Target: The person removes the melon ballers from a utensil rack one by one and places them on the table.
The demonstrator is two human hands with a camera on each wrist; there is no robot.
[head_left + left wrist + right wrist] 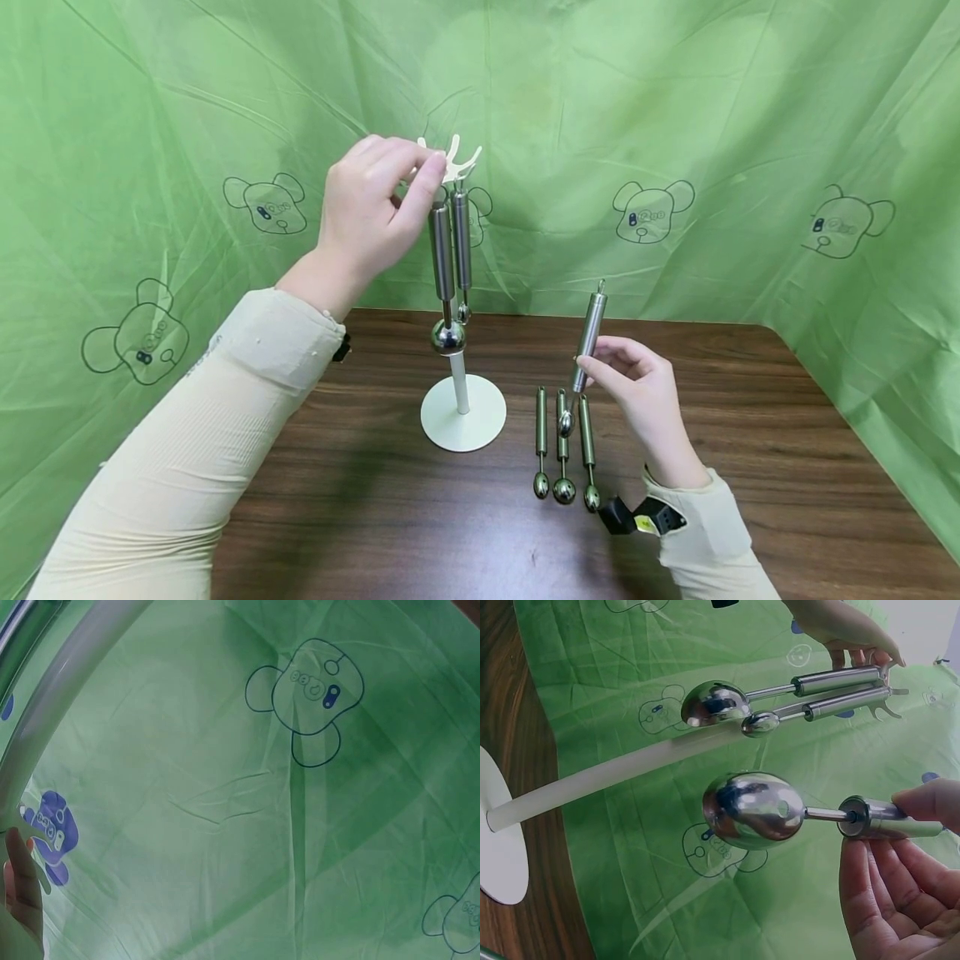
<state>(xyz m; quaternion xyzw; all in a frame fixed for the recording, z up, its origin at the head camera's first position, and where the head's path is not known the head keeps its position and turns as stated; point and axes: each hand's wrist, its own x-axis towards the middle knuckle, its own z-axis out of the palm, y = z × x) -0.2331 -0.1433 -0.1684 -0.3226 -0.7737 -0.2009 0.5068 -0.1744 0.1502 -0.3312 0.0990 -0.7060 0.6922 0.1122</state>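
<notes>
My right hand [633, 383] pinches a steel melon baller [590, 333] by the lower handle between thumb and fingers, its oval bowl hanging downward over the table. In the right wrist view, the bowl [754, 810] shows large, right of the stand's pole. At the top of a white hanging stand [463, 433], my left hand [375, 200] pinches its hooked crown between thumb and index finger. Two more scoops hang from the crown: a larger round-bowled one [442, 250] right below the left fingertips and a small one [462, 242] behind it.
Three steel scoops lie side by side on the brown wooden table [337, 500], right of the stand: a left one [542, 425], a middle one [564, 479] and a right one [588, 442]. A green cloth [547, 100] with bear-head drawings surrounds the table at the back and sides.
</notes>
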